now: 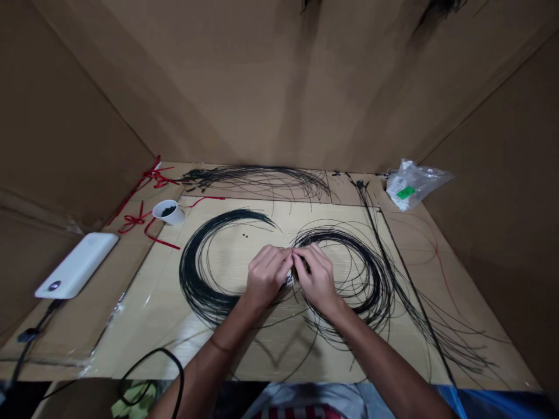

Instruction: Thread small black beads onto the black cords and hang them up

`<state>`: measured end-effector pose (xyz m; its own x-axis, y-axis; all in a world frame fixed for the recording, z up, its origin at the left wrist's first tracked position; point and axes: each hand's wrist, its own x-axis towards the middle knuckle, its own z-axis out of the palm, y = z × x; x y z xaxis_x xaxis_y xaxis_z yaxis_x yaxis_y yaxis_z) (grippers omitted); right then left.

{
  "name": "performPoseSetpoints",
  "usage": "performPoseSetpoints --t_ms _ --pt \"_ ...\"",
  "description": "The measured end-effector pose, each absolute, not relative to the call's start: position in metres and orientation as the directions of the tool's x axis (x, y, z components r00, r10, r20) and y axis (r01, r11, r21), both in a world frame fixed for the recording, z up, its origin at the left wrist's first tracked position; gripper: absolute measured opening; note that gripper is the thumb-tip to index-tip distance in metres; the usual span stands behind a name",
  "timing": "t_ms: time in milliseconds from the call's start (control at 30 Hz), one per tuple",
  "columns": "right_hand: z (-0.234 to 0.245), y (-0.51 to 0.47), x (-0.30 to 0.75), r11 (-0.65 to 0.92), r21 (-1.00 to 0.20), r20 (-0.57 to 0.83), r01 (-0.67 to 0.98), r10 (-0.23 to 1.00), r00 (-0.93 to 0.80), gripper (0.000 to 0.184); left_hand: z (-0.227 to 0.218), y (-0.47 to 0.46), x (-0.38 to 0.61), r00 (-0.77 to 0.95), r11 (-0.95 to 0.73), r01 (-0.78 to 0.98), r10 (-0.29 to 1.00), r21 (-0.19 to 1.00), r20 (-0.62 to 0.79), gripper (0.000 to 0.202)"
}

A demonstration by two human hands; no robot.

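Left hand (266, 276), right hand (317, 279): both pinching thin black wires (293, 283) between the fingertips; a curved wire bundle (192, 279) lies just left, a second wire bundle (375, 285) just right.

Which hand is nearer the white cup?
The left hand is nearer, lying to the right of and below the white cup in view. The right hand is farther away, on the left hand's far side from the cup.
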<state>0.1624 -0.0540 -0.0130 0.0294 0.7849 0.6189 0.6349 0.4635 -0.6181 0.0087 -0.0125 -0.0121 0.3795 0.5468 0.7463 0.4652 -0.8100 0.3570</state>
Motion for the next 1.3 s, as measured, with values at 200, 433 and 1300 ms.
performPoseSetpoints --t_ms 200,433,1300 --pt "-0.008 -0.050 0.172 0.418 -0.690 0.549 0.590 0.834 0.051 0.016 -0.008 -0.007 0.006 0.224 -0.781 0.465 0.559 0.417 0.798 0.017" --pt "-0.002 -0.044 0.193 0.366 -0.777 0.433 0.512 0.902 0.012 0.021 -0.004 0.001 -0.004 0.069 -0.710 0.484 0.613 0.511 0.787 0.012" --pt "-0.002 -0.045 0.188 0.375 -0.793 0.408 0.479 0.912 -0.038 0.013 -0.016 0.008 0.003 0.288 -0.056 -0.061 0.955 0.997 0.071 0.029"
